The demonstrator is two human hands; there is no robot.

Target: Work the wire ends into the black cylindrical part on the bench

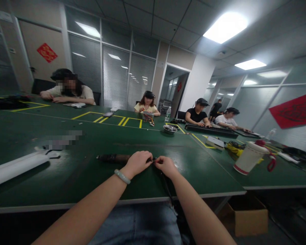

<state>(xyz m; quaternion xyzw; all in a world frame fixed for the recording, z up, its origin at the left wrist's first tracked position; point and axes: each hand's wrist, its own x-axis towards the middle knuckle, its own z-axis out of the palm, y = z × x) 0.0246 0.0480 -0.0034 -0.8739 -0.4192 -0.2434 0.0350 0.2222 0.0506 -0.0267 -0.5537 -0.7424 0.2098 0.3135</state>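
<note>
My left hand (139,161), with a pale bangle (122,176) on its wrist, lies over the right end of a long dark brown and black cylindrical tool (114,158) on the green table. Its fingertips are closed in a pinch; what sits between them is too small to make out. Close beside it, my right hand (166,166) pinches the end of a black cord (165,183), which trails down over the table's front edge. The fingertips of both hands almost meet. Whether cord and tool are joined is hidden.
A long white roll-like object (20,169) lies at left. Toward the right stand a metal bowl (170,129), a cream cup (250,158) and yellow cables (235,147). Several people sit across the table. A cardboard box (251,221) is on the floor at right.
</note>
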